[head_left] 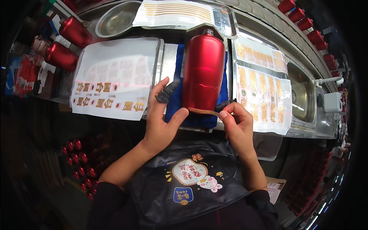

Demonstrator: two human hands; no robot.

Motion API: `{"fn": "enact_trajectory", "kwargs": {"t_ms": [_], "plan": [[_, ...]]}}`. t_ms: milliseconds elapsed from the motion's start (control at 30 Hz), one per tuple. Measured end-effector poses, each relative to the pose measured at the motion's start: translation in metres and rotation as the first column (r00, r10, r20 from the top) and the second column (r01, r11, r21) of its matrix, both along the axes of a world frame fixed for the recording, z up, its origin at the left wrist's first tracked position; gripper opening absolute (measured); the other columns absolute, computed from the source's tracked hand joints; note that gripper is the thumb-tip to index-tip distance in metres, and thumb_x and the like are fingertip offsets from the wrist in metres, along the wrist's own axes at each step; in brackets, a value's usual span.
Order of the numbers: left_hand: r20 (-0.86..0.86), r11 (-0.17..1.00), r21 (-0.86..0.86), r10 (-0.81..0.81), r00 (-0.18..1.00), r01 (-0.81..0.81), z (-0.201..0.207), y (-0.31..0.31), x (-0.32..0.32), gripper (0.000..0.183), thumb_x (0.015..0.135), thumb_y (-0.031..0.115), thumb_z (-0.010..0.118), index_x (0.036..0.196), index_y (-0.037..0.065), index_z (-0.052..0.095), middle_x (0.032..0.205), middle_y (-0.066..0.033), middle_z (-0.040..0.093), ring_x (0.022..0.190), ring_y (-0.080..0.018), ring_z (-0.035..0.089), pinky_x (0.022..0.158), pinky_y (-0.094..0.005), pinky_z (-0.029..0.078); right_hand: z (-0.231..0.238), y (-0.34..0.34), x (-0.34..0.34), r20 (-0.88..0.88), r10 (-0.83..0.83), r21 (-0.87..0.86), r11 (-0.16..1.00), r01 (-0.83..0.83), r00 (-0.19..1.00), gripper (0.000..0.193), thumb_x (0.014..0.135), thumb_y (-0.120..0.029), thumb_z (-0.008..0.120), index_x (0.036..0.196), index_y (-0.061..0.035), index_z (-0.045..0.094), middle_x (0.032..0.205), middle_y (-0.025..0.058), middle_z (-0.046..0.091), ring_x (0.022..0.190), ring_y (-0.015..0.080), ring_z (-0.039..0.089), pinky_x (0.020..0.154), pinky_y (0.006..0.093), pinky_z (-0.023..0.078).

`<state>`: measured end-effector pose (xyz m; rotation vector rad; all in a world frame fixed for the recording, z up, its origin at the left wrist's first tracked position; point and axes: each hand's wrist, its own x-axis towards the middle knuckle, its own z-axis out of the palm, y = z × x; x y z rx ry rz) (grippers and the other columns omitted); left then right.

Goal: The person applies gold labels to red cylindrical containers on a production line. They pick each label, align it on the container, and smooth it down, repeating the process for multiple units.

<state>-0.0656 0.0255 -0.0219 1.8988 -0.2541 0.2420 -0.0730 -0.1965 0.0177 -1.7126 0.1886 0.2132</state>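
Note:
A glossy red bottle [203, 73] lies with its neck away from me on a blue cloth [177, 76]. Along its base edge runs a narrow gold strip [203, 111]. The thumb of my left hand [159, 124] presses the strip's left end against the bottle. Its other fingers are spread beside the bottle's left side, one in a dark finger cover [167, 91]. Between thumb and forefinger, my right hand [238, 124] pinches the strip's right end; a dark cover shows on one of its fingers too. The bottle hides part of the cloth.
On the left, a white sheet [111, 57] of gold decals lies on a tray. More decal sheets [264, 96] lie at right, beside a sink [301, 94]. Behind are a metal bowl [118, 19] and a sheet of gold strips [174, 14]. Red bottles [61, 56] stand far left.

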Motion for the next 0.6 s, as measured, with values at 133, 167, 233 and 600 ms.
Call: {"fn": "enact_trajectory", "kwargs": {"t_ms": [133,167,233,600], "plan": [[0.245,0.908,0.418,-0.087,0.966,-0.024,0.017,0.001,-0.027,0.037,0.086,0.037,0.073,0.099,0.003,0.075,0.15,-0.0217,0.039,0.138,-0.0406,0.033,0.111,-0.0511,0.024,-0.011,0.008,0.001,0.085,-0.009,-0.121,0.992,0.019,0.996,0.026,0.085,-0.017,0.079,0.077,-0.0022,0.059,0.075,-0.0005,0.051,0.058,0.0048,0.041,0.052,0.0227,0.032],[0.24,0.892,0.45,-0.071,0.968,-0.046,0.014,0.0,-0.028,0.035,0.085,0.037,0.073,0.095,0.003,0.075,0.15,-0.0215,0.039,0.138,-0.0406,0.032,0.111,-0.051,0.023,-0.011,0.011,0.004,0.119,0.023,-0.199,0.98,0.001,0.993,0.028,0.083,-0.019,0.081,0.076,-0.0025,0.059,0.074,-0.0001,0.051,0.057,0.0052,0.04,0.051,0.0231,0.031],[0.234,0.854,0.514,-0.05,0.971,-0.08,0.01,-0.001,-0.029,0.033,0.084,0.037,0.074,0.089,0.004,0.076,0.151,-0.0211,0.039,0.139,-0.0404,0.031,0.11,-0.0507,0.021,-0.009,0.017,0.007,0.146,0.025,-0.238,0.971,0.011,0.989,0.034,0.078,-0.023,0.086,0.073,-0.0034,0.059,0.073,0.0008,0.05,0.055,0.0066,0.037,0.05,0.0239,0.028],[0.302,0.832,0.541,-0.054,0.952,-0.124,0.005,0.007,-0.028,0.026,0.084,0.034,0.074,0.091,0.009,0.073,0.148,-0.0161,0.038,0.137,-0.0375,0.032,0.11,-0.0497,0.022,-0.013,0.005,0.009,0.077,0.051,-0.135,0.99,-0.04,0.996,0.024,0.085,-0.015,0.078,0.078,-0.0036,0.058,0.074,-0.0027,0.052,0.057,0.0011,0.044,0.051,0.0187,0.032]]}}
